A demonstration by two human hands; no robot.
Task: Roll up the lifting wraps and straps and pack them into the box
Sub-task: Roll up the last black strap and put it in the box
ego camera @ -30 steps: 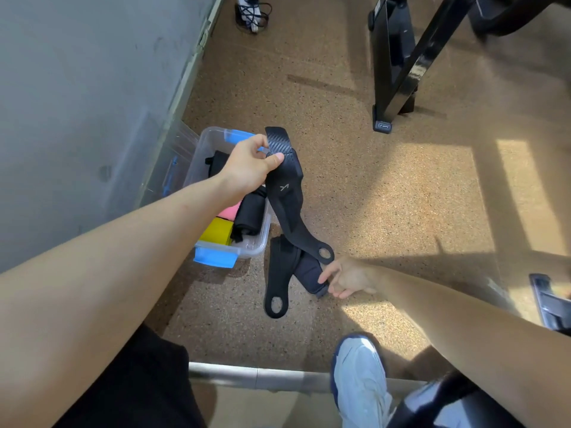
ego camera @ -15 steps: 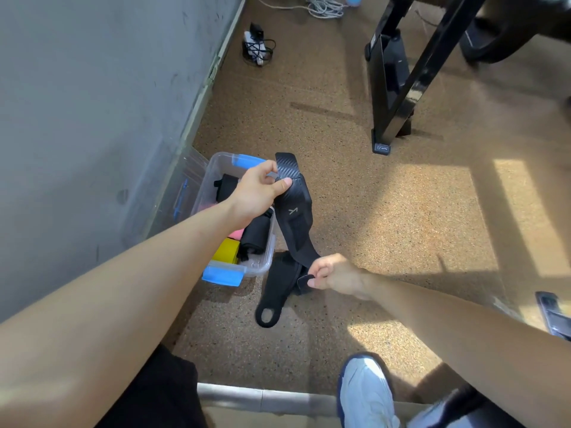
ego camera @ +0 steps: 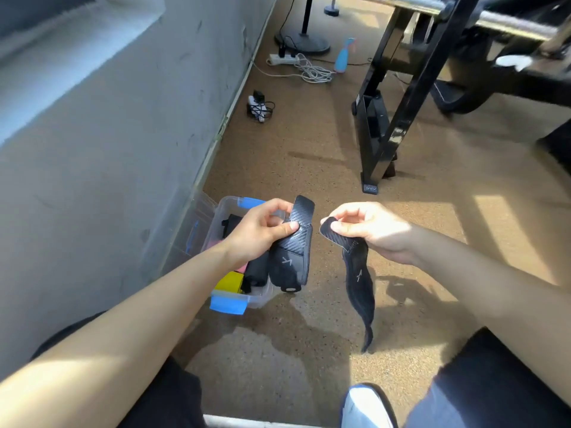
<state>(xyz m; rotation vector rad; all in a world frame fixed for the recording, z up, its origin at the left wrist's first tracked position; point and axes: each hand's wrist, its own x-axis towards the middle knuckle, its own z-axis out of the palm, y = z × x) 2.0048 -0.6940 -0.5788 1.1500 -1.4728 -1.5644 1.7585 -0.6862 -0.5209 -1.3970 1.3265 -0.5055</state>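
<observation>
My left hand (ego camera: 262, 231) pinches the top of a black lifting strap (ego camera: 292, 261) that hangs over the right edge of the clear plastic box (ego camera: 259, 299). A second black strap (ego camera: 360, 282) is pinched at its upper end by my right hand (ego camera: 370, 231); it dangles free above the floor, to the right of the box. The box has blue latches and stands on the floor by the wall. Inside it lie black rolled wraps (ego camera: 256, 270), a yellow roll (ego camera: 230, 282) and something pink, partly hidden by my left arm.
A grey wall (ego camera: 108, 134) runs along the left. Black gym-rack legs (ego camera: 380, 143) stand at the upper right. A power strip with cables (ego camera: 287, 61) and a charger (ego camera: 258, 106) lie farther back. My white shoe (ego camera: 364, 407) is at the bottom edge.
My right hand picked the second strap off the floor and raised it level with my left hand. The view tilted upward, showing more of the room.
</observation>
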